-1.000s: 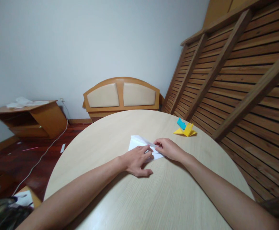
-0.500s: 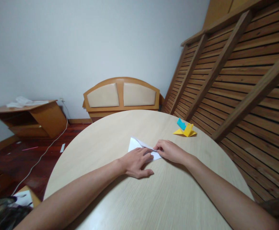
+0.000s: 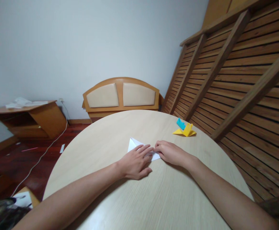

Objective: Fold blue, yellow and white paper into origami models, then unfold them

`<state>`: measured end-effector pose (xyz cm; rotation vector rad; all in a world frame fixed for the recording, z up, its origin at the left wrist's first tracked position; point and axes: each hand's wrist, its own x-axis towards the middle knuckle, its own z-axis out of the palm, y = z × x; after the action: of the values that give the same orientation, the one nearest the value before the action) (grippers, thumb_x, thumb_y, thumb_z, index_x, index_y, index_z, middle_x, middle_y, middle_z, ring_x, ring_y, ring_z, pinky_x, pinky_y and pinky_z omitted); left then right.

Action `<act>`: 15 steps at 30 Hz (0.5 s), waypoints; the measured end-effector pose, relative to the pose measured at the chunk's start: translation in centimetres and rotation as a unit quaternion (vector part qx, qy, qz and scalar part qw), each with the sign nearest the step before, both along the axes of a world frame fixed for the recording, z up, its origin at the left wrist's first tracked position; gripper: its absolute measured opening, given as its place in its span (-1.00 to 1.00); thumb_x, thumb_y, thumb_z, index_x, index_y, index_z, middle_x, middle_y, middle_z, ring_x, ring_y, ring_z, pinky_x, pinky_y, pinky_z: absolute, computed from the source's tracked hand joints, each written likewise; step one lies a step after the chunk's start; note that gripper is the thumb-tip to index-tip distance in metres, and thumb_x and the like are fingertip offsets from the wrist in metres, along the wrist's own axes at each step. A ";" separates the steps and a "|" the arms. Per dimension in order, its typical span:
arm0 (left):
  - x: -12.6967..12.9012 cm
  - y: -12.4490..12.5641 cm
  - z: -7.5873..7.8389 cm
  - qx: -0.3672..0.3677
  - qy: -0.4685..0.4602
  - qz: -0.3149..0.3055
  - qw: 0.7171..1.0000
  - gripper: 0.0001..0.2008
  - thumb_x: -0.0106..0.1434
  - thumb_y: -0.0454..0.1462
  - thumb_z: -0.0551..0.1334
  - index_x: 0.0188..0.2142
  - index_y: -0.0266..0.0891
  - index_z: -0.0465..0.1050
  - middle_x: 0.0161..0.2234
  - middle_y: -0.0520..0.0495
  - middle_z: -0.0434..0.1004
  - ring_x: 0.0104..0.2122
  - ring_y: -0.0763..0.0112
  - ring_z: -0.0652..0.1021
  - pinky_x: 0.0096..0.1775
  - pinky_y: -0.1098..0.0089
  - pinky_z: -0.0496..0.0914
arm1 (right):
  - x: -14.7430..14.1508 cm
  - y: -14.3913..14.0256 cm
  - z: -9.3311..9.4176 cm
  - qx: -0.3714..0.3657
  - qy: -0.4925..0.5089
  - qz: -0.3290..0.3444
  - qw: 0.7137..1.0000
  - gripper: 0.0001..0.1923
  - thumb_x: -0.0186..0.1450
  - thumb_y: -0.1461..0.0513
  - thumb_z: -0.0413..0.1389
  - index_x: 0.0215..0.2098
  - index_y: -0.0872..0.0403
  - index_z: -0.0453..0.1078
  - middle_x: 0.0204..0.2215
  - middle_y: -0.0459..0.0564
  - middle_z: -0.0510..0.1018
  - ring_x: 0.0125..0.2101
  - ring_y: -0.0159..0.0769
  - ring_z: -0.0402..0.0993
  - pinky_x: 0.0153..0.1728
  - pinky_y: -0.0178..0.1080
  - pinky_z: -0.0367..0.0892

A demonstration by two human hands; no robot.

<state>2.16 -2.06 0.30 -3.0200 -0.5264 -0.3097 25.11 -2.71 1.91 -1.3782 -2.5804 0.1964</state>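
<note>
Both forearms reach in from the near edge across the round, pale wood tabletop (image 3: 154,198). The left hand (image 3: 134,161) lies palm down, fingers stretched flat and pressing on the near part of a folded white paper (image 3: 134,144); it grips nothing. The right hand (image 3: 169,152) rests just beside it, fingers curled with their tips down on the paper's right end, the two hands almost touching at the fingertips. Whether the right hand pinches an edge or only presses cannot be told. The paper lies flat on the tabletop near its middle, a pointed corner showing beyond the left hand's fingers.

Farther off, toward the right edge of the tabletop and well apart from the hands, sit a yellow paper shape (image 3: 186,130) and a small blue one (image 3: 180,123), touching each other. Beyond the tabletop a headboard (image 3: 120,95) leans at the white wall (image 3: 82,41), a slatted frame (image 3: 237,70) rises on the right, and a low cabinet (image 3: 31,118) stands on the left.
</note>
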 end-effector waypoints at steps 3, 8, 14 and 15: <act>-0.1 0.3 -0.5 -0.028 0.009 -0.002 1.000 -0.48 0.36 -0.05 0.11 0.17 -0.37 0.28 0.30 -0.36 0.20 0.30 0.00 0.22 0.30 0.02 0.08 | 0.8 0.0 0.2 -0.024 0.021 0.037 0.999 -0.69 0.29 0.36 0.02 -0.19 0.06 0.59 -0.15 0.09 0.61 -0.13 -0.18 0.50 -0.06 -0.25 0.30; -0.1 0.4 -0.6 -0.058 -0.002 -0.005 0.998 -0.51 0.36 -0.06 0.12 0.13 -0.35 0.29 0.27 -0.37 0.25 0.27 -0.01 0.29 0.25 0.03 0.20 | 2.3 0.2 0.7 -0.072 0.048 0.050 0.995 -0.71 0.25 0.34 0.05 -0.29 0.02 0.62 -0.18 0.02 0.65 -0.21 -0.19 0.54 -0.14 -0.26 0.33; 0.0 0.4 -0.2 -0.062 -0.004 -0.009 0.998 -0.53 0.34 -0.06 0.14 0.09 -0.36 0.32 0.24 -0.38 0.31 0.25 -0.03 0.32 0.23 0.06 0.25 | 3.7 0.4 0.9 -0.090 0.044 -0.016 0.995 -0.73 0.11 0.38 0.10 -0.41 -0.03 0.63 -0.36 -0.03 0.68 -0.33 -0.16 0.57 -0.28 -0.24 0.33; 0.0 0.4 -0.2 -0.062 -0.004 -0.010 0.998 -0.54 0.34 -0.06 0.15 0.08 -0.35 0.33 0.24 -0.38 0.31 0.25 -0.03 0.33 0.23 0.05 0.26 | 3.7 0.3 0.9 -0.087 0.043 -0.024 0.995 -0.73 0.10 0.38 0.11 -0.42 -0.03 0.63 -0.37 -0.03 0.68 -0.34 -0.16 0.57 -0.29 -0.23 0.33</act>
<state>2.12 -1.67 0.09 -3.1458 -0.5369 -0.2999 28.85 -2.36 2.85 -1.4537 -2.5068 0.4712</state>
